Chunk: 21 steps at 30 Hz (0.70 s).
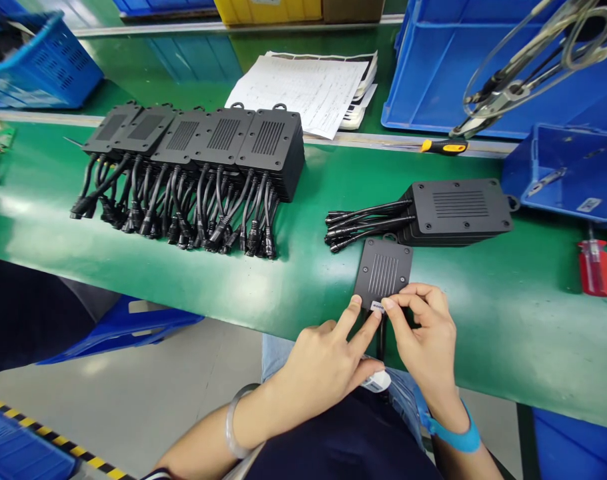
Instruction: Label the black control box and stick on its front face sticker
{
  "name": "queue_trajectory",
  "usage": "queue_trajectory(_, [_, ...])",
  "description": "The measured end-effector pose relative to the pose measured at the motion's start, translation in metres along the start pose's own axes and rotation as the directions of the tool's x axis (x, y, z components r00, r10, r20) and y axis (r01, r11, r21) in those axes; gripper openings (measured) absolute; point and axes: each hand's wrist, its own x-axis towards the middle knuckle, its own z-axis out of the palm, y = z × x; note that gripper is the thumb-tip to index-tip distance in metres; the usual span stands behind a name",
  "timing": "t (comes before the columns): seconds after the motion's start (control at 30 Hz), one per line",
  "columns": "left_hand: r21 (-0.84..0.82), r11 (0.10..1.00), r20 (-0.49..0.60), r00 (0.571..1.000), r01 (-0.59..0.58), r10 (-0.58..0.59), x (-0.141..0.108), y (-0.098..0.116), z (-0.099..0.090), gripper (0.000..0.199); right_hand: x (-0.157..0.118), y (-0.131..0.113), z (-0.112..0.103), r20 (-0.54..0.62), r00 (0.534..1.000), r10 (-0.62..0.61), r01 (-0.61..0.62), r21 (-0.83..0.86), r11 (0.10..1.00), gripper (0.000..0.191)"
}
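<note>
A black box with ribs on its lid (383, 270) lies on the green bench in front of me, its cable toward my body. On its near edge is a small white printed label (377, 307). My right hand (426, 333) is closed, thumb and index finger pinching the label's right end. My left hand (331, 357) stretches its index finger onto the box's near left corner and its middle finger to the label. Under the left thumb is a white piece with print (377, 381), seemingly held in that hand; its far part is hidden.
Stacked black boxes with cables (441, 207) stand just behind; several more stacks (268, 143) are at left. Papers (303, 90), a yellow-black screwdriver (443, 147), a red-handled screwdriver (596, 267), a blue bin (568, 173) and a hanging tool (513, 90) surround the work area.
</note>
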Motion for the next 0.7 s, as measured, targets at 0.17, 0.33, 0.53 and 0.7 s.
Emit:
queue_trajectory(0.17, [0.000, 1.000, -0.010, 1.000, 0.004, -0.004, 0.001, 0.000, 0.001, 0.067, -0.001, 0.000, -0.001, -0.005, 1.000, 0.003, -0.003, 0.006, 1.000, 0.013])
queue_trajectory(0.33, [0.043, 0.999, -0.012, 1.000, 0.009, -0.008, 0.003, 0.002, -0.003, 0.069, -0.001, -0.002, -0.002, -0.009, 1.000, -0.004, 0.004, -0.005, 1.000, 0.013])
queue_trajectory(0.53, [0.058, 0.998, -0.032, 0.999, 0.019, -0.017, 0.004, 0.004, -0.004, 0.068, -0.002, 0.001, -0.013, -0.026, 0.999, -0.031, 0.030, -0.029, 0.999, 0.017])
queue_trajectory(0.7, [-0.003, 0.999, -0.137, 0.990, 0.038, -0.038, 0.001, 0.004, 0.003, 0.059, -0.019, -0.001, -0.018, 0.179, 0.921, -0.346, 0.385, -0.277, 0.881, 0.038])
